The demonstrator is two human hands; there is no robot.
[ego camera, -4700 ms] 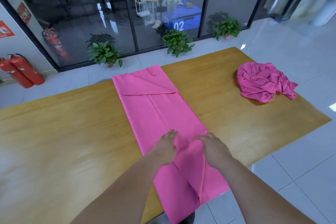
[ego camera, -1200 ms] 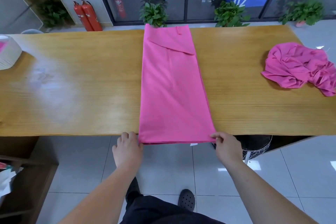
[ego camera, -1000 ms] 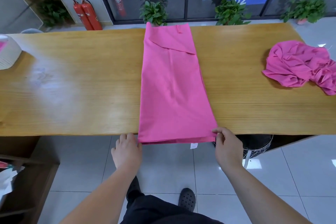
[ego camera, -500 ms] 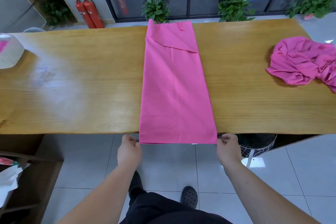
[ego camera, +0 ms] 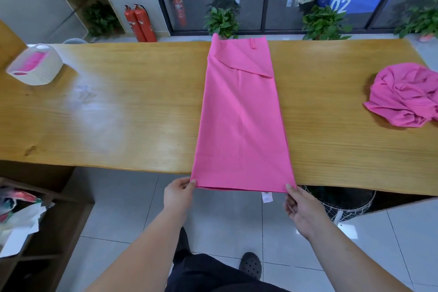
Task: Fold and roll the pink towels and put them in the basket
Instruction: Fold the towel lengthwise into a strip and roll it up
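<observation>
Our left hand (ego camera: 179, 193) and right hand (ego camera: 302, 206) are pinching the near corners of the pink towel (ego camera: 241, 114).
We are facing its long axis, which is running straight away across the table (ego camera: 118, 114); both hands are equally near its overhanging end.

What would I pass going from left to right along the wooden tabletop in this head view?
White basket holding something pink → long folded pink towel lying flat across the middle → crumpled pink towel at the right end.
</observation>
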